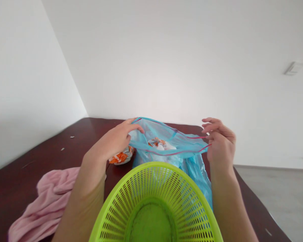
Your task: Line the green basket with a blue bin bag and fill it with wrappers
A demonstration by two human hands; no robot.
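Observation:
A translucent blue drawstring trash bag (192, 148) is stretched between my two hands behind the green basket. My left hand (121, 136) grips the left side of its mouth, fingers curled over the rim. On the right, my right hand (219, 139) pinches the red drawstring at the other end, its upper fingers raised. Crumpled white and orange wrappers (158, 143) show inside the bag. Nearest me stands a lime-green slotted plastic basket (151, 215) with nothing in it and dark marks on its bottom; neither hand touches it.
Left of the bag, under my left hand, lies a crumpled orange-and-white wrapper (122, 157). A pink cloth (53, 198) rests on the dark red table (50, 151), with small white scraps (72, 136) farther back. White walls (154, 60) rise behind and to the left.

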